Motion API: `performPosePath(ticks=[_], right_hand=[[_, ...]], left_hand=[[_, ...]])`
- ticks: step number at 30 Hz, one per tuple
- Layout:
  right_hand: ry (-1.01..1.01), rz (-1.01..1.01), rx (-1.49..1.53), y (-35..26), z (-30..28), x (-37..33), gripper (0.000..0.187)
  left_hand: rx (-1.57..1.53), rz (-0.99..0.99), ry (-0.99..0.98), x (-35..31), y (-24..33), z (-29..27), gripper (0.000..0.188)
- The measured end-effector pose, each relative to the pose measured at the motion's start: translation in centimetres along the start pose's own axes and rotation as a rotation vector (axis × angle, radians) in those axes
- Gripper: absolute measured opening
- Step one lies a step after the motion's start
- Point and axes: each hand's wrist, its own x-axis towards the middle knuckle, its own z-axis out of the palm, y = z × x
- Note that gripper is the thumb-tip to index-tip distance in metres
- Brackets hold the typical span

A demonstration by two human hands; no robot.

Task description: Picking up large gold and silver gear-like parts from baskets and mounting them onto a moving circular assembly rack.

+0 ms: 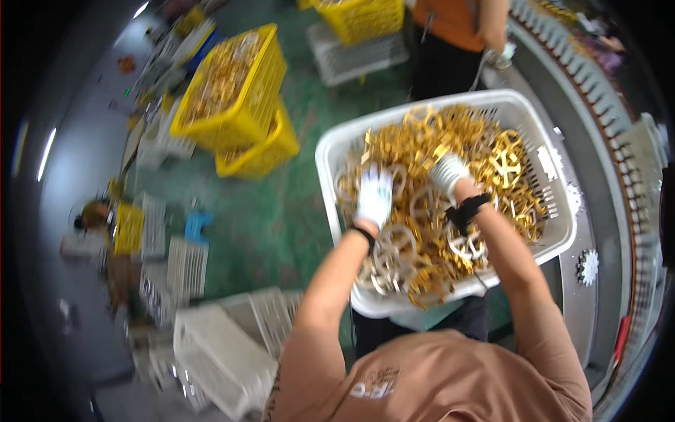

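Over toward the left of my feed, a stack of yellow crates (260, 95) stands on the green floor (242, 239), filled with gold scraps (223, 74), and nearer the bottom edge I see white crates (218, 352). Right of them, at mid-view, comes the white basket (325, 165), heaped with metal pieces (464, 133) that lie under, between and beyond both hands. The basket's long axis runs across my view, its right end a little higher; the pieces point every way, round spoked wheels (505, 163) among them. On the pile's left side I have the left hand (375, 197), gloved in white, laid on the pieces, fingers stretched forward and slightly apart. Farther right, the right hand (448, 173) bends over the heap with a gold piece (441, 150) at its fingertips; I cannot tell whether it pinches that piece. Beyond the basket's far edge stands a person in an orange top (450, 21). At the right, a white gear-shaped piece (588, 267) lies on the metal bench (580, 306).
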Motion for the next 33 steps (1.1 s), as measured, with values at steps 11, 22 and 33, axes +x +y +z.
performPosePath(ticks=[11,22,33], right_hand=[[0.336,0.458,-0.129,8.1,3.3,-12.6,0.015],[1.032,0.276,1.900,-12.4,5.6,-11.3,0.031],[0.916,0.587,1.930,-29.3,4.1,18.8,0.031]], left_hand=[[-1.415,0.103,-0.440,-3.1,-9.1,-7.8,0.033],[-2.359,0.509,-0.900,9.5,-20.4,2.8,0.048],[-1.895,0.440,-0.713,24.7,-29.3,-0.7,0.032]])
